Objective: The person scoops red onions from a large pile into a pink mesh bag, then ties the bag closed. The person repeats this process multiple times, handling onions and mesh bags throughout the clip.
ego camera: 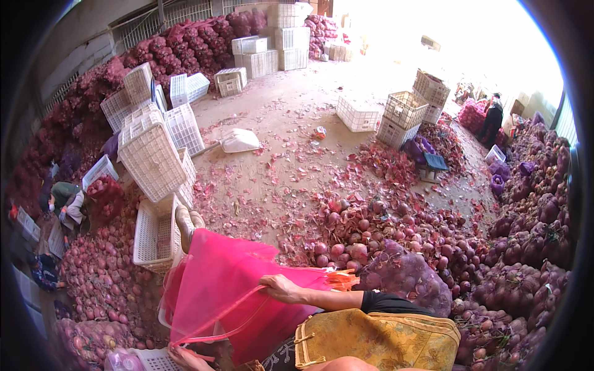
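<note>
A bright pink mesh bag (218,283) is spread across my lap, with more pink mesh under it. My right hand (280,288), at the end of a bare forearm with a black sleeve, grips the bag's hemmed edge near the centre. At the bottom, my left hand (188,359) pinches the lower corner of the same edge, partly cut off by the frame. The hem runs taut between both hands. Orange strips (342,279) lie beside my right forearm. My yellow patterned garment (385,338) fills the lower right.
Loose red onions (100,273) lie at left; more onions, peelings and filled mesh sacks (403,273) are at right. White plastic crates (151,155) stand tilted and stacked beyond an upright crate (155,232). A white shovel (239,140) lies on the floor. Other people (67,204) work at far left.
</note>
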Demonstrator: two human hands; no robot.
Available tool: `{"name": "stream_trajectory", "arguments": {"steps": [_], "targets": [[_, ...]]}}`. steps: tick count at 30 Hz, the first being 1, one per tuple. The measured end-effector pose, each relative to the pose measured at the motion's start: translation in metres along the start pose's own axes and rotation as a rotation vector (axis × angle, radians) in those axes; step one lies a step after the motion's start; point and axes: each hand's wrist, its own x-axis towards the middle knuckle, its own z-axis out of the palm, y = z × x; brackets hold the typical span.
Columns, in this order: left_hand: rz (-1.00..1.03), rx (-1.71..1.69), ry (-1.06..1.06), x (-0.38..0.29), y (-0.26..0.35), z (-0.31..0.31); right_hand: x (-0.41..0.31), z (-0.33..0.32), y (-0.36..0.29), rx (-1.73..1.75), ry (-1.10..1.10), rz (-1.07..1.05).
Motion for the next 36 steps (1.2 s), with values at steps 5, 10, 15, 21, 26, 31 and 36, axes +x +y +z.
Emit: {"name": "stream_trajectory", "arguments": {"steps": [5,10,15,21,26,31,36], "targets": [[0.004,0.061,-0.004,-0.003,-0.001,0.005,-0.015,0.018,0.03,-0.067,-0.073,0.145],[0.013,0.119,-0.009,-0.006,0.002,0.012,-0.017,0.023,0.039,-0.15,-0.128,0.017],[0.018,0.158,-0.041,-0.009,0.006,0.014,-0.023,0.03,0.042,-0.175,-0.188,-0.136],[0.017,0.21,-0.088,-0.016,0.008,0.023,-0.042,0.006,0.026,-0.04,-0.311,-0.18],[-0.03,0.292,-0.198,-0.025,0.002,0.036,-0.054,-0.033,0.012,0.002,0.041,-0.01],[-0.039,0.441,-0.384,-0.044,0.013,0.05,-0.038,-0.067,0.011,-0.251,0.223,0.131],[0.031,0.588,-0.518,-0.062,0.02,0.062,-0.029,-0.1,0.003,0.422,0.33,0.314]]}}
